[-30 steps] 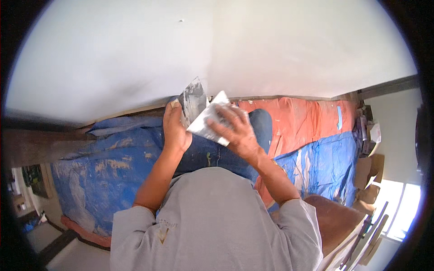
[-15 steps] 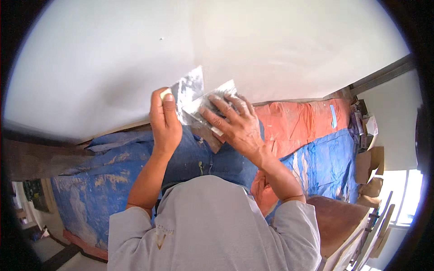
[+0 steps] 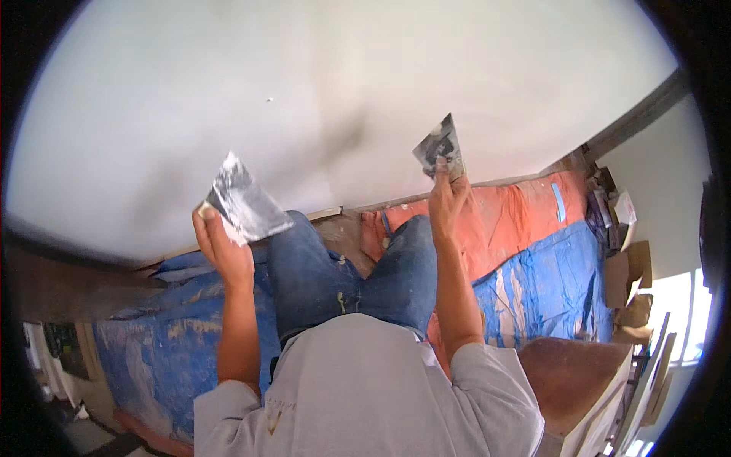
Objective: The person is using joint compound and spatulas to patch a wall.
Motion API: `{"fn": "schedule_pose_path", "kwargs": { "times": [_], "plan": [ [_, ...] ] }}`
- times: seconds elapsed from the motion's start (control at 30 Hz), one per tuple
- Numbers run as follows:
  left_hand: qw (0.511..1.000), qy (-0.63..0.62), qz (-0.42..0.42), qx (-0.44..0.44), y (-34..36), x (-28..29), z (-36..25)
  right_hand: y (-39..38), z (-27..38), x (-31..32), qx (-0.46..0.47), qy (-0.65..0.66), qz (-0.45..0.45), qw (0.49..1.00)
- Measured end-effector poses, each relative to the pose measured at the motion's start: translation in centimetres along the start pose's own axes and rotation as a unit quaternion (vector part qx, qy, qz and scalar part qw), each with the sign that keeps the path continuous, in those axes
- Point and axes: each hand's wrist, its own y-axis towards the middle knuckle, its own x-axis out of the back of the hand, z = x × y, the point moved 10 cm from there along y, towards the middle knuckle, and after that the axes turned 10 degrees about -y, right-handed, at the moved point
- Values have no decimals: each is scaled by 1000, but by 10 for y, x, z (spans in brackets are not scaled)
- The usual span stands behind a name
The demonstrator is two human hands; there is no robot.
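My left hand is closed round the handle of a wide putty knife. White paste is smeared over that blade, thickest along its left edge. Farther right, my right hand grips a second putty knife, its darker metal blade pointing up with only light smears. Most of this tool's handle is hidden by my fingers. The two blades are well apart. Both are held in front of a smooth white wall, and I cannot tell whether either touches it.
Blue plastic sheeting and an orange sheet cover the floor along the wall's foot. A brown box-like piece stands close at my right. Cardboard boxes and leaning boards are beyond it. My knees are near the wall.
The two putty knives were together in front of me and have separated. My left hand moved left and down; my right moved right, its fingers no longer spread over the blade.
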Motion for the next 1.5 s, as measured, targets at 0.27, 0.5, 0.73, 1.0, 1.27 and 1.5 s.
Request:
{"fn": "schedule_pose_path", "kwargs": {
  "times": [0.27, 0.5, 0.73, 1.0, 1.27, 1.5],
  "plan": [
    [991, -29, -35, 125, -52, 77, 65, 48, -97, 71, -16, -60, -174, 983],
    [988, -27, -29, 151, -63, 95, 74, 84, -110, 44, -42, -126, -166, 977],
    [983, -31, -62, 168, -68, 74, 68, 6, -34, -74, 112, -266, -183, 940],
    [986, -20, -55, 156, -67, 91, 69, 77, -143, 48, -111, 3, -257, 960],
    [982, -39, -82, 163, -70, 109, 84, 60, -74, -33, -22, -188, -243, 951],
    [986, -38, -67, 149, -68, 100, 81, -58, 55, -201, 122, -197, -113, 966]
  ]
}}
